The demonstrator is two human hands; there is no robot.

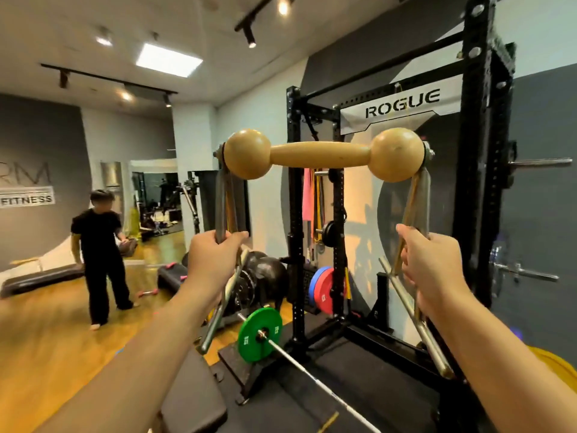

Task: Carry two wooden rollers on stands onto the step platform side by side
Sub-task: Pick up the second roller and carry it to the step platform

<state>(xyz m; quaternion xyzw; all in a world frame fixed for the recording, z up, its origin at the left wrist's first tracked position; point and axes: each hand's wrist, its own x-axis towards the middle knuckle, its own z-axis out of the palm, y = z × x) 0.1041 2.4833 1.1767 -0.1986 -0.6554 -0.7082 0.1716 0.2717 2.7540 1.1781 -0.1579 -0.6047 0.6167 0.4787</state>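
A: Report the position of the wooden roller (321,155).

B: It is held raised at head height, level, in front of the black power rack (474,182). It has a slim centre handle and a round ball at each end. Each ball is bolted to a metal stand leg. The left stand leg (222,201) and the right stand leg (416,198) hang down from the balls toward the hands.

A: State the condition of each hand.

B: The left hand (212,260) grips the left stand leg, with fingers curled round the metal below the left ball. The right hand (427,267) grips the right stand leg in the same way. Both arms are extended forward. Chrome foot bars of the stand project down past each wrist.

A: Is a step platform visible?

B: Two black step platforms lie on the wooden floor at the left. One step platform (43,278) is next to a person in black clothing (100,245). A second step platform (171,276) lies beyond the left hand. The roller is well apart from both.

A: List other items.

B: A barbell with a green plate (260,334) rests on the dark mat below the roller. Red and blue plates (323,289) stand inside the rack.
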